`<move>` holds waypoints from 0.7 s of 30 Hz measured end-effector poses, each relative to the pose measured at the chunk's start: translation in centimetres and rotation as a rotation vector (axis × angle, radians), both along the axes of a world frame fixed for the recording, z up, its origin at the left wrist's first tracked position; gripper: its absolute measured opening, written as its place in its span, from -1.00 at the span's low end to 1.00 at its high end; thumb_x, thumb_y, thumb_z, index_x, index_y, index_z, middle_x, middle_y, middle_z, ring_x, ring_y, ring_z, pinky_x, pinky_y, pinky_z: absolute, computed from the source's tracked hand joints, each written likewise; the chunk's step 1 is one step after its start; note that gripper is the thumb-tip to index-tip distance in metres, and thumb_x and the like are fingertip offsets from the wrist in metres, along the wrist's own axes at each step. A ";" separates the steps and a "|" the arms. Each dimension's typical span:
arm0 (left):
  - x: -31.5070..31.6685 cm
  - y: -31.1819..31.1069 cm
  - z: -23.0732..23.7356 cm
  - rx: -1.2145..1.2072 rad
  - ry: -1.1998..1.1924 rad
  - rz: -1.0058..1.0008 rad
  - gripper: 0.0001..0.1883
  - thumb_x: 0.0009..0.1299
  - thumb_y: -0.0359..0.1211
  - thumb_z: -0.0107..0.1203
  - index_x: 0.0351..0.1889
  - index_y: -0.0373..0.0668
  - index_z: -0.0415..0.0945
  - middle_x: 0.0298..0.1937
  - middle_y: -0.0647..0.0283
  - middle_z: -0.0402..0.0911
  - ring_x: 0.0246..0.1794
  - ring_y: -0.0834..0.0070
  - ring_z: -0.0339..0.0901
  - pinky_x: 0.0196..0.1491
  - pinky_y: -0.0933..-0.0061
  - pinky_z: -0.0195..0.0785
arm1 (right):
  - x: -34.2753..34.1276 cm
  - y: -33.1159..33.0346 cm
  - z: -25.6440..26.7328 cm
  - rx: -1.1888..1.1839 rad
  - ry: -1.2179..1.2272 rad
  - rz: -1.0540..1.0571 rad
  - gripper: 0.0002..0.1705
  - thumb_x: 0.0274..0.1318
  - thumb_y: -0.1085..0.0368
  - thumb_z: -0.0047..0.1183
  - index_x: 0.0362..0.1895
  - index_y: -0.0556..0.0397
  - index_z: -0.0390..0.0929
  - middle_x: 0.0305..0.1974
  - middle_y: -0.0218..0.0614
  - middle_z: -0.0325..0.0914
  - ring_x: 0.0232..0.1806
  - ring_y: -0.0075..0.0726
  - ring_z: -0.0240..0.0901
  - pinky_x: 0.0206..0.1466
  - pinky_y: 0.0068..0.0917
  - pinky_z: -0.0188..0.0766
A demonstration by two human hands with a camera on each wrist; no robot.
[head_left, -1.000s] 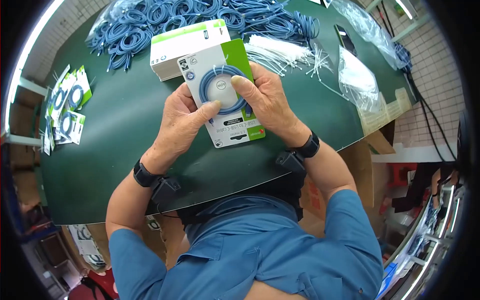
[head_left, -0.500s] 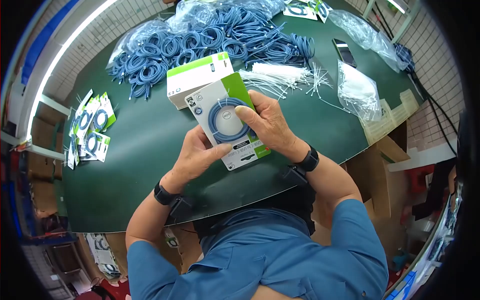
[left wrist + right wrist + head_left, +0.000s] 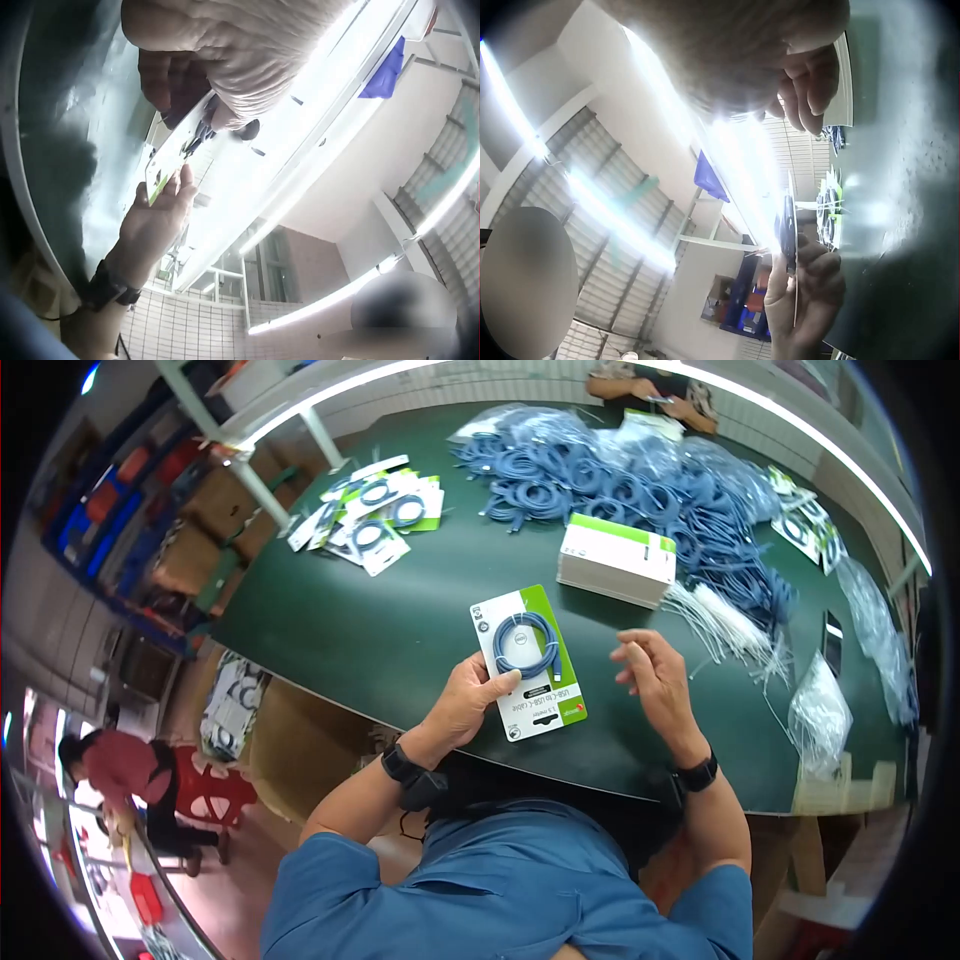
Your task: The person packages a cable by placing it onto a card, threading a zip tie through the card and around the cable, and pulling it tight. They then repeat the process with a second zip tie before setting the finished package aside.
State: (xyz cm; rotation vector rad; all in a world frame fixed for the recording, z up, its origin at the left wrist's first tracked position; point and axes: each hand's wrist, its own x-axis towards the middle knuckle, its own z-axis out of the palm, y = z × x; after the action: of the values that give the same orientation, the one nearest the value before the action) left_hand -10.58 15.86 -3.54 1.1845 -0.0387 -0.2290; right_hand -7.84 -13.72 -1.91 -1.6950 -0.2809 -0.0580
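Note:
In the head view a white and green card (image 3: 548, 705) carries a coiled blue cable (image 3: 527, 645), held by white ties. My left hand (image 3: 462, 702) pinches the card's left edge, thumb on the front near the coil. Off the card's right side, my right hand (image 3: 655, 685) is raised with bent, loose fingers and touches nothing. The right wrist view shows the card (image 3: 796, 255) edge-on in the left hand (image 3: 810, 296).
A stack of cards (image 3: 615, 575) stands behind the held card. Beyond lie blue cable coils (image 3: 620, 485), white ties (image 3: 730, 622), a plastic bag (image 3: 820, 715) and a phone (image 3: 832, 643). Carded cables (image 3: 372, 510) lie back left; another person's arms (image 3: 655, 395) are at the far edge.
My right hand has let go of the card and moved off to its right. My left hand still holds the card, now more upright. The head view has turned toward the left.

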 end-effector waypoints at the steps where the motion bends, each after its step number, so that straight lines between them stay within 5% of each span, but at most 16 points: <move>1: -0.1 0.9 0.0 -0.033 0.016 0.036 -0.65 0.51 -0.38 0.28 0.18 -0.28 0.51 0.04 0.18 0.72 -0.11 0.51 0.71 -0.09 0.43 0.66 | 0.1 0.1 -0.3 -0.024 0.022 0.021 -0.71 0.55 0.24 -0.03 0.15 0.12 0.59 -0.15 -0.34 0.71 -0.36 -0.63 0.57 -0.38 -0.67 0.43; 6: 2.7 7.1 0.2 -0.064 0.093 0.125 -0.63 0.55 -0.37 0.21 0.25 -0.30 0.48 0.16 0.13 0.69 0.13 0.34 0.71 0.27 0.19 0.61 | 0.4 0.4 -0.8 -0.091 0.071 0.074 -0.76 0.52 0.28 0.01 0.03 0.16 0.64 -0.25 -0.35 0.71 -0.42 -0.64 0.55 -0.41 -0.68 0.43; 11: 11.2 13.0 5.5 -0.014 -0.076 0.299 -0.63 0.58 -0.36 0.16 0.27 -0.31 0.46 0.14 0.11 0.70 0.10 0.30 0.73 0.23 0.15 0.64 | 1.2 0.3 -1.5 -0.115 0.117 0.042 -0.78 0.51 0.31 0.02 -0.03 0.18 0.66 -0.30 -0.35 0.71 -0.44 -0.64 0.54 -0.42 -0.69 0.42; 13: 15.4 16.0 7.0 -0.225 -0.164 0.338 -0.57 0.60 -0.33 0.15 0.32 -0.36 0.39 0.17 0.06 0.67 0.10 0.23 0.71 0.23 0.12 0.63 | 1.4 0.3 -1.5 -0.133 0.163 0.034 -0.81 0.49 0.34 0.06 -0.05 0.20 0.66 -0.30 -0.34 0.71 -0.45 -0.63 0.54 -0.40 -0.67 0.44; 18: 16.9 18.4 3.2 -0.193 0.088 0.476 -0.50 0.61 -0.32 0.15 0.38 -0.41 0.32 0.20 0.03 0.64 0.09 0.21 0.68 0.19 0.15 0.63 | 1.5 0.2 -1.7 -0.158 0.171 0.063 -0.84 0.44 0.40 0.10 -0.07 0.23 0.66 -0.32 -0.34 0.71 -0.45 -0.62 0.54 -0.36 -0.64 0.48; 21: 12.2 15.5 -2.0 0.090 0.122 0.443 -0.49 0.59 -0.32 0.19 0.38 -0.39 0.34 0.20 0.04 0.62 0.08 0.24 0.66 0.15 0.21 0.63 | 1.5 0.3 -1.8 -0.173 0.179 0.060 -0.86 0.43 0.41 0.11 -0.08 0.25 0.66 -0.33 -0.35 0.70 -0.44 -0.61 0.53 -0.33 -0.64 0.50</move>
State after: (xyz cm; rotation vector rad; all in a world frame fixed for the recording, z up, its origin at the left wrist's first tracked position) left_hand 1.62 31.38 -5.58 1.2347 0.3419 0.0891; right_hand -6.36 -13.45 -3.75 -1.8489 -0.2070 0.1665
